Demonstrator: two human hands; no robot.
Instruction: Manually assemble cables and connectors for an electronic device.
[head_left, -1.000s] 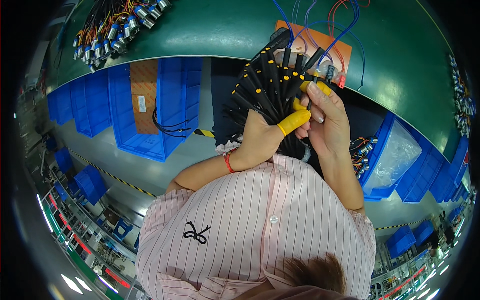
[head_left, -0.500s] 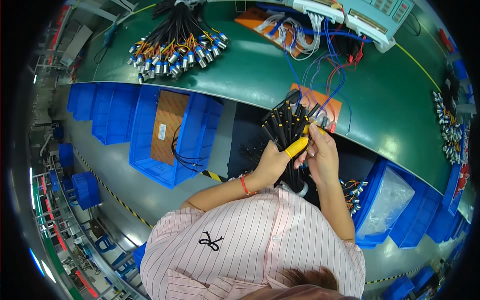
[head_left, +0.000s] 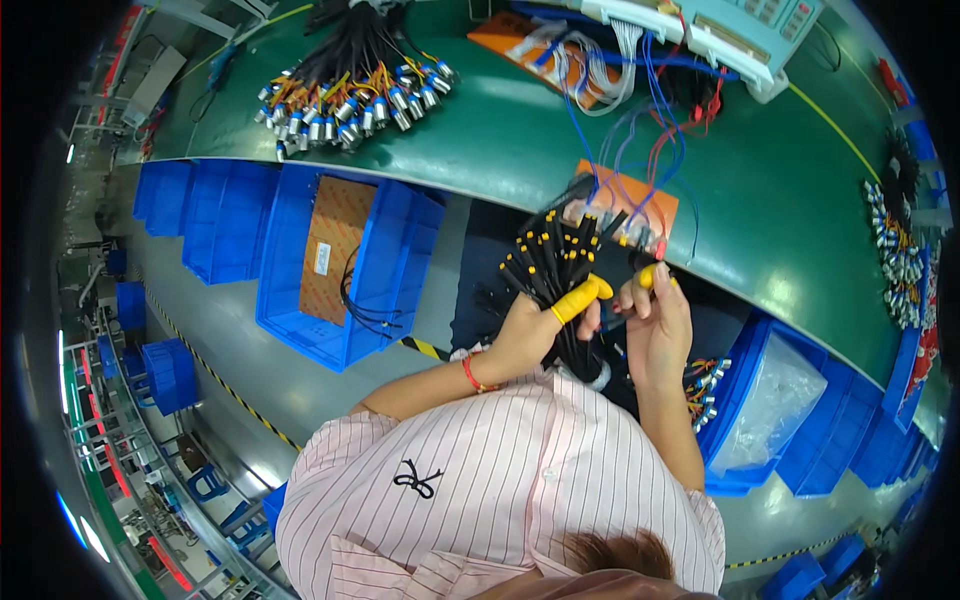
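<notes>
My left hand (head_left: 530, 335), a yellow finger cot on its thumb, is wrapped round a bundle of black cables (head_left: 550, 250) with yellow-ringed ends pointing away from me. Just right of the bundle, my right hand (head_left: 658, 325) is closed in a pinch, also with a yellow cot. A short dark cable end shows at its fingertips, partly hidden by the fingers. Right beyond it, at the bench edge, lies an orange board (head_left: 625, 195) with small clear and red connectors and thin blue and red wires.
A teal instrument (head_left: 750, 40) stands at the back of the green bench (head_left: 480, 130). Another cable bundle with silver-and-blue connectors (head_left: 350, 110) lies at the far left. Blue bins (head_left: 340, 345) line the bench front; one at right holds clear plastic (head_left: 775, 400).
My right hand has moved away from the bundle, slightly right and lower. My left hand and the bundle have shifted left, opening a gap between the hands.
</notes>
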